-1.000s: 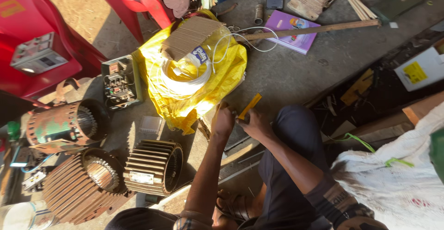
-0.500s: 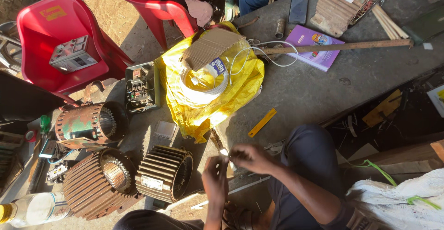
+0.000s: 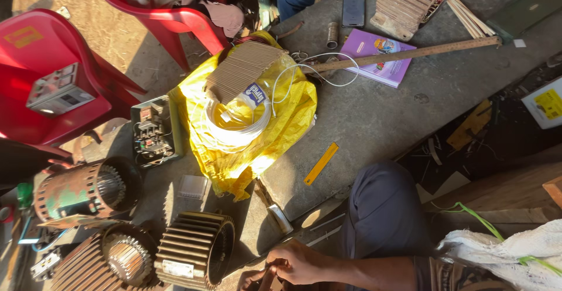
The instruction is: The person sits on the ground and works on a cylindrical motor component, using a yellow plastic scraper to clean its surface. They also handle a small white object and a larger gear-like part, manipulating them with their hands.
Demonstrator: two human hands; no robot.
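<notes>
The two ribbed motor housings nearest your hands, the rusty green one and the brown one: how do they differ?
The rusty green housing lies farther from the hands, its paint patchy green over rust; the brown housing is nearer, evenly brown. The green housing's open end faces right and shows bright metal teeth inside; the brown housing shows a dark hollow and carries a pale label. Both are ribbed cylinders lying on their sides. The right hand and left hand touch neither.
</notes>
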